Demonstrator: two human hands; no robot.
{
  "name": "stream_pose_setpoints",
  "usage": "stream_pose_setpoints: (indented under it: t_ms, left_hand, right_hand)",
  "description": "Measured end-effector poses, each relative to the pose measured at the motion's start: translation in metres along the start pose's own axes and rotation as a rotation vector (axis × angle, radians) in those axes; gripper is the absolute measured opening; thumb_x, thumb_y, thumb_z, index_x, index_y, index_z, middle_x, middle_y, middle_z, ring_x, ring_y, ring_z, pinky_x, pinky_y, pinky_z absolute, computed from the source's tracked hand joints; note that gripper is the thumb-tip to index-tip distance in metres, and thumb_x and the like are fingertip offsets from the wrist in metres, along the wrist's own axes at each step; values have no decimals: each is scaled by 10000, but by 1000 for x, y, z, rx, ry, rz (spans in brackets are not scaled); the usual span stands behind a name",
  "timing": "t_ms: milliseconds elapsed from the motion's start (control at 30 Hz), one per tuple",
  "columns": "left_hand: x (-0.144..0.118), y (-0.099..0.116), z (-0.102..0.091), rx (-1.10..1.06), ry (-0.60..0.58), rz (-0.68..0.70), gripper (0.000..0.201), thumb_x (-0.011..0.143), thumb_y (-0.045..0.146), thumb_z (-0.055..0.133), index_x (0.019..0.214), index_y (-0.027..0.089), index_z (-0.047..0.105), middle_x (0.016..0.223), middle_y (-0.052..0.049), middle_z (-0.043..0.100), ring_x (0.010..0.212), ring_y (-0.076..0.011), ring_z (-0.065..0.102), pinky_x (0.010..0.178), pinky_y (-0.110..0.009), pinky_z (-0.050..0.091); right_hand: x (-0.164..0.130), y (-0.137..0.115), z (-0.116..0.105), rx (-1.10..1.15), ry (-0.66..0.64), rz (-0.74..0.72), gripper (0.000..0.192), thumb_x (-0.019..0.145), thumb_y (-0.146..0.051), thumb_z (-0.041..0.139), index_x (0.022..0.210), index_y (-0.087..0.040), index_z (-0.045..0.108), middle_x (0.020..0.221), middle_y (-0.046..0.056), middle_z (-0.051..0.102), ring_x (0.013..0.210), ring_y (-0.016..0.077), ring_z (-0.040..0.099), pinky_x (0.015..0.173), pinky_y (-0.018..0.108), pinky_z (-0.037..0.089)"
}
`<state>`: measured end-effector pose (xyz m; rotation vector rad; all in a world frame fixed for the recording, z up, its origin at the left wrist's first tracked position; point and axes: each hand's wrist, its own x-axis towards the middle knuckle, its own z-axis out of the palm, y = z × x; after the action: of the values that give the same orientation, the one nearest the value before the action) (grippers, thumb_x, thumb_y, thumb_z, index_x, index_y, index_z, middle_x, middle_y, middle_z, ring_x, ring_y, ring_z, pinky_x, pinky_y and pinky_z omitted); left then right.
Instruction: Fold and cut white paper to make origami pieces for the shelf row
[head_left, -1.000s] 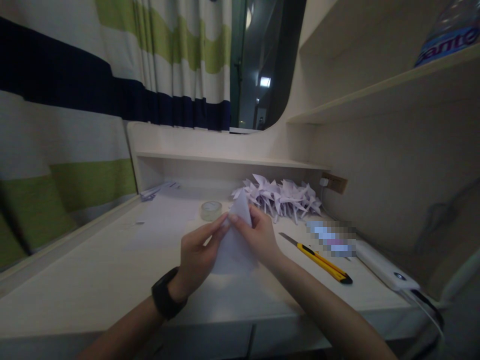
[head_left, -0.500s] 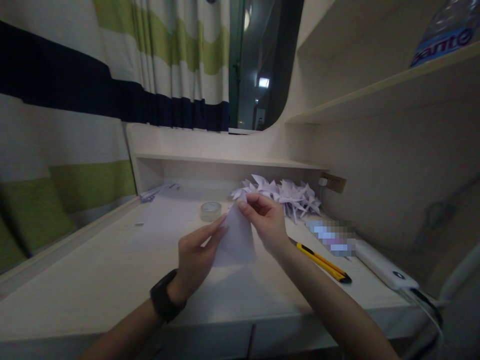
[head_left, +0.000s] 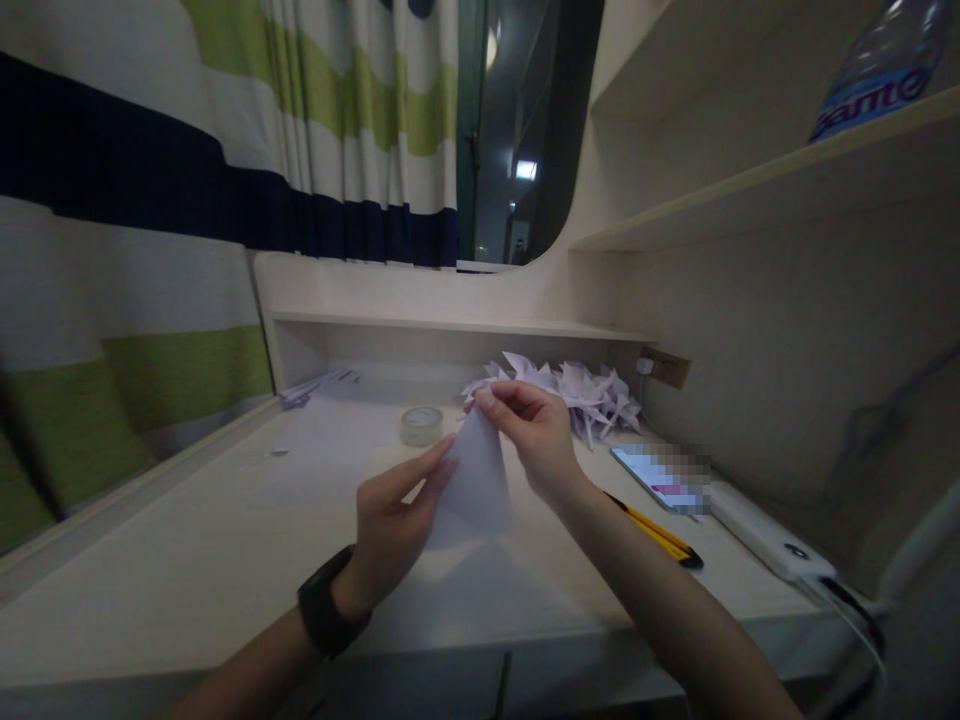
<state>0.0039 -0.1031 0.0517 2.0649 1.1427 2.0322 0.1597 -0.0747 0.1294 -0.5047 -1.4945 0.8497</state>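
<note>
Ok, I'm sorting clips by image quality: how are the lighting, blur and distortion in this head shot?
Head view: dim, with a bright lamp glow in the window; the paper between left hand and right hand casts a soft shadow on the desk; wide-angle bending curves the shelf; the phone screen is pixelated; the folded paper pile looks soft.

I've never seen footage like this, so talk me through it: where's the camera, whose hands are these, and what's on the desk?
The camera sits on a person's head, looking forward and down, so both arms are their own. The left hand, with a dark watch on its wrist, and the right hand together hold a folded sheet of white paper above a pale desk. On the desk lie a roll of clear tape, a heap of folded paper shapes, a yellow utility knife, a phone and a white power bank.
</note>
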Motion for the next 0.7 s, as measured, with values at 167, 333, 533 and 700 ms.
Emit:
stream_pose_setpoints:
  t_ms: [167, 333, 533, 700]
  left_hand:
    - [-1, 1, -2, 5, 1, -6, 258, 820, 230, 668, 1074, 257, 706, 1031, -13, 726, 850, -195, 717, 799, -291, 591]
    - [-1, 3, -3, -14, -18, -22, 256, 825, 239, 663, 1077, 252, 704, 1048, -15, 719, 867, -195, 715, 798, -291, 592]
    - [-2, 3, -4, -20, -42, -9, 251, 835, 226, 652, 1078, 263, 704, 1059, -10, 718, 871, -185, 713, 821, -287, 585]
    - [-6, 2, -6, -40, -66, -30, 261, 842, 242, 644, 1096, 271, 697, 1063, -13, 716, 860, -193, 716, 822, -306, 587]
  right_hand:
    - [2, -1, 0, 30, 15, 18, 282, 695, -447, 746, 762, -179, 685, 720, 43, 713, 652, 160, 636, 633, 289, 519]
    - [4, -3, -1, 52, -6, 16, 259, 700, -426, 750, 731, -177, 683, 698, 37, 709, 626, 146, 627, 628, 283, 511]
    - [6, -7, -3, 30, 13, 22, 277, 677, -430, 768, 731, -175, 672, 698, 42, 708, 629, 150, 638, 628, 290, 518]
    - [7, -8, -5, 28, 2, 21, 296, 644, -430, 792, 733, -176, 667, 691, 43, 708, 626, 153, 643, 623, 293, 526]
